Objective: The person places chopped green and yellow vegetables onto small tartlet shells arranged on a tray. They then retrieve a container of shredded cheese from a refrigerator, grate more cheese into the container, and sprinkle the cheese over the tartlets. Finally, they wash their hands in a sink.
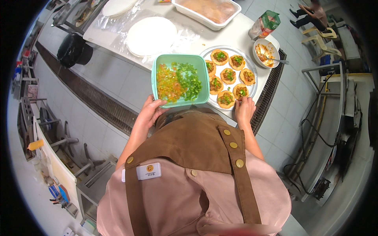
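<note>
My left hand (149,111) grips the near left corner of a pale green plastic container (156,80). Inside it, chopped orange and yellow vegetables (169,84) lie beside chopped green pepper (191,80). To the right, a round metal tray (253,67) carries several small round dough bases topped with a brown mixture and green bits. My right hand (245,109) is at the tray's near right edge, its fingers drawn together against the nearest right mini pizza (240,91). Whatever is between those fingertips is too small to make out.
White dough rounds (147,36) lie on plastic wrap at the table's left. A white tub (208,13), a green-and-red packet (265,24) and a sauce-smeared bowl (262,51) with a spoon stand farther back. A black bin (73,51) is on the floor; a person (313,13) sits at far right.
</note>
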